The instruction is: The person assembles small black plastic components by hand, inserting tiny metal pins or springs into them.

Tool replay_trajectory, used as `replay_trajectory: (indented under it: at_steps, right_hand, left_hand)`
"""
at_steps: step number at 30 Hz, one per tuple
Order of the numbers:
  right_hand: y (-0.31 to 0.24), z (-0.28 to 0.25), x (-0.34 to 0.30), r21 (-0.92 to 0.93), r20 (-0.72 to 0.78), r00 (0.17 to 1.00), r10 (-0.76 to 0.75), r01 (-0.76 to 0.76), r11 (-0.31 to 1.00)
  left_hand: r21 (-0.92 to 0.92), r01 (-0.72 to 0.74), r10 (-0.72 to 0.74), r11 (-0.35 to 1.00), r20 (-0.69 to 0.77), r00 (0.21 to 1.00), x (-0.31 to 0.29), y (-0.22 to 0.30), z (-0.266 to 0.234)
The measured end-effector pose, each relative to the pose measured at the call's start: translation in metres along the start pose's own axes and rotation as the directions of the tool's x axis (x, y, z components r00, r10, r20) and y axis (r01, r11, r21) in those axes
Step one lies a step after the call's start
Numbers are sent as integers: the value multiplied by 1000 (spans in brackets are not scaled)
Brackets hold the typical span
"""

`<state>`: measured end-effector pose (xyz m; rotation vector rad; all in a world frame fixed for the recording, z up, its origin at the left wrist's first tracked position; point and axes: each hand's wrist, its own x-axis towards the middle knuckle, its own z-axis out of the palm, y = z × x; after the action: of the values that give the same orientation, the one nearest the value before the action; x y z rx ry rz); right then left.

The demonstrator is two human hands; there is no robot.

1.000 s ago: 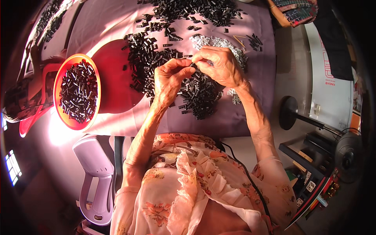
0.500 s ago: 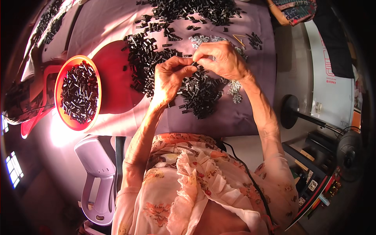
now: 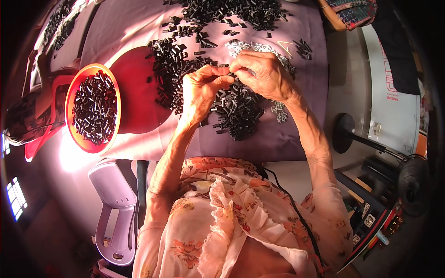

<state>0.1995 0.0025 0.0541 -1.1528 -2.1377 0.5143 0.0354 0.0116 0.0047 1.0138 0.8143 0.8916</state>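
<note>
Over the cloth-covered table, my left hand (image 3: 200,92) and my right hand (image 3: 264,74) meet at their fingertips. Both pinch a small black plastic piece (image 3: 232,74), mostly hidden by the fingers. Right below them lies a heap of black pieces (image 3: 237,116) of similar look. Small silvery metal parts (image 3: 238,47) are spread behind my right hand, and a few more show beside its wrist. Farther left, another heap of black pieces (image 3: 164,69) reaches up to my left hand.
An orange-rimmed bowl (image 3: 119,109) full of black pieces stands at the left, its red shadow on the tablecloth (image 3: 273,143). More black pieces (image 3: 241,11) cover the far side. A lilac plastic chair (image 3: 111,185) stands lower left, a black fan-like object (image 3: 412,183) at right. Another person's arm (image 3: 330,16) shows far right.
My hands stay together at nearly the same spot, with the right fingers shifted slightly. The whole view has moved a little.
</note>
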Motion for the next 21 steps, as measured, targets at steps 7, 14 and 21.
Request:
replay_trajectory:
  at_steps: [7,14,21]
  right_hand:
    - [3,6,-3,-39,-54,998,-22,20,999]
    - [7,3,2,53,-9,992,127,-126,991]
    - [9,0,-3,88,27,982,186,-188,978]
  left_hand:
    - [46,34,-30,998,-84,996,1,-4,6]
    - [-32,-7,5,999,-66,998,6,-13,6]
    - [-204,138,-135,969,31,990,2,1,3]
